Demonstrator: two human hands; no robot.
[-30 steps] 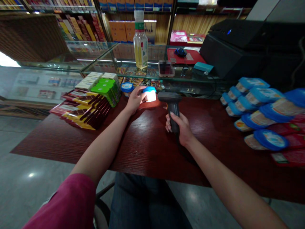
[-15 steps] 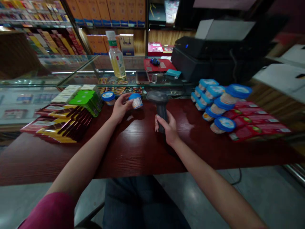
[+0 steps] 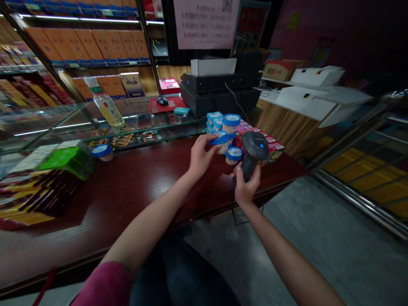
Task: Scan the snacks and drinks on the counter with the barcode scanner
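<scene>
My left hand [image 3: 200, 158] is closed on a small blue-lidded tub [image 3: 219, 139], fingers on the lid, close beside a group of similar tubs. Whether that tub touches the others I cannot tell. My right hand [image 3: 247, 187] grips the handle of a dark barcode scanner [image 3: 254, 146], raised over the counter with a blue light on its head. Just behind the scanner are one tub [image 3: 234, 155] standing in front and another stacked tub [image 3: 231, 122]. A single blue-lidded tub [image 3: 102, 152] stands apart at the left.
Chocolate-coloured and yellow flat packs [image 3: 38, 193] and green boxes [image 3: 65, 157] fill the counter's left. Red packs [image 3: 274, 148] and light-blue tubs [image 3: 214, 117] stand at the right. Behind are a glass case, a drink bottle [image 3: 108, 108] and a black register [image 3: 219, 95].
The view has turned to the right. My left hand has carried the tub rightward from near the lone tub to the grouped tubs. The scanner has moved right with my right hand.
</scene>
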